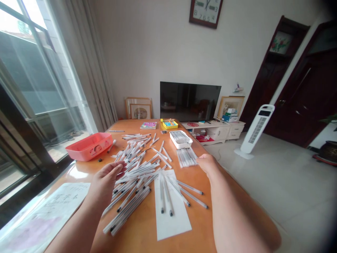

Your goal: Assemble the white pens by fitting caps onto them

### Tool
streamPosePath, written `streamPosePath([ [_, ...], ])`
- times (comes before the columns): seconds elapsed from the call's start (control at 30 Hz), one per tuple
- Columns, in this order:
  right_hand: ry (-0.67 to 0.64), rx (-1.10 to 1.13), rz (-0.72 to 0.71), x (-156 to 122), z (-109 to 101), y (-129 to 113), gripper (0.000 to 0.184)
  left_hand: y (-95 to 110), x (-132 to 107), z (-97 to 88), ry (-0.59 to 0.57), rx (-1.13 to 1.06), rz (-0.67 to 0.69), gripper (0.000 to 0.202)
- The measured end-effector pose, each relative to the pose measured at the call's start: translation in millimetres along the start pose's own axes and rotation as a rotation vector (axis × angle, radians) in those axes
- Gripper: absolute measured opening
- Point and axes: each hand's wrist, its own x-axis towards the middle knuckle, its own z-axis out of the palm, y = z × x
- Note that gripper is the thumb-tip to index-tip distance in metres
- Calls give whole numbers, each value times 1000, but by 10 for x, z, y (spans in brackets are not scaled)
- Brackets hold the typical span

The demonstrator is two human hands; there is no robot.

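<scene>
Our two forearms reach out over a table strewn with pens.

Our left hand (pixel 106 181) hovers palm-up and spread, holding nothing, at the near left edge of the pen heap (pixel 137 172); the pens lie just to its right, long axes mostly running away and rightward. Our right hand (pixel 207 163) sits beside the neat pen bundle (pixel 186 157), its fingers hidden, so we cannot tell its grip. A white paper strip (pixel 172 218) lies between our arms, a pink tray (pixel 89 146) far left.

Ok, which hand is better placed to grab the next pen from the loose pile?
Probably the left hand: it hovers open right over the loose pens. The right hand is off beside the bundled pens.
</scene>
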Motion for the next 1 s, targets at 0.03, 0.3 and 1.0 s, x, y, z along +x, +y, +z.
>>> streamPosePath([
  [0.03,-2,-17,14,20,10,21,18,-4,6,-9,-1,4,2,45],
  [0.3,-33,-105,57,104,105,73,12,-24,35,-52,-2,-9,-7,41],
  [1.0,-24,-41,-7,110,224,79,17,2,15,-74,6,-10,-10,41],
])
